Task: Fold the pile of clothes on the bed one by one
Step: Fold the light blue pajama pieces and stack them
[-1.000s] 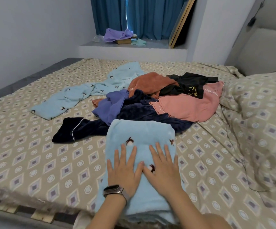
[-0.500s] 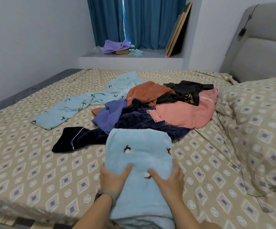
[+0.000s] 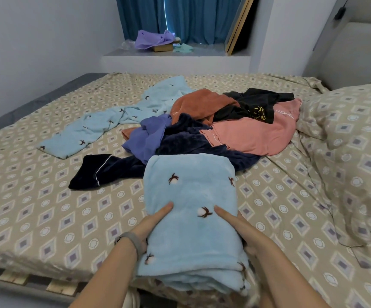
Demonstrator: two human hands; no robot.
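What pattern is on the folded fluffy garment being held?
Light blue with small dark brown sprigs tipped white, on the folded fleece garment; head view.

A folded light-blue fleece garment (image 3: 191,210) lies at the near edge of the patterned beige bedsheet (image 3: 35,210), between the left hand (image 3: 152,225) and right hand (image 3: 241,227). Behind it sits the jumbled pile of fleece clothes (image 3: 213,130); a patterned pillow (image 3: 353,134) lies to the right.

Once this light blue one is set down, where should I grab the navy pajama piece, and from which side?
Take the navy garment by its white-piped cuff end, coming from the left. That end lies free and flat on the bed sheet, while its other end is buried under the folded light blue garment and the pile.
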